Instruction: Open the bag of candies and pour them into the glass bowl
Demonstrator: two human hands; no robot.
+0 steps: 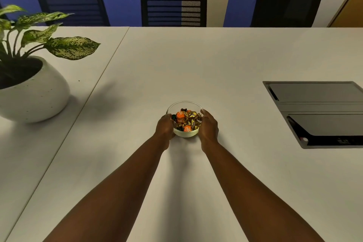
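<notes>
A small glass bowl [185,103] stands on the white table in front of me, about mid-table. It holds several wrapped candies [186,119] in gold, orange and dark green. My left hand [164,126] cups the bowl's left side and my right hand [208,126] cups its right side, fingers wrapped around the wall. No candy bag shows anywhere in the view.
A potted plant in a round white pot [37,96] stands at the left. A recessed grey cable box with dark lids [318,112] is set into the table at the right. Black chairs [173,0] line the far edge of the table [216,61].
</notes>
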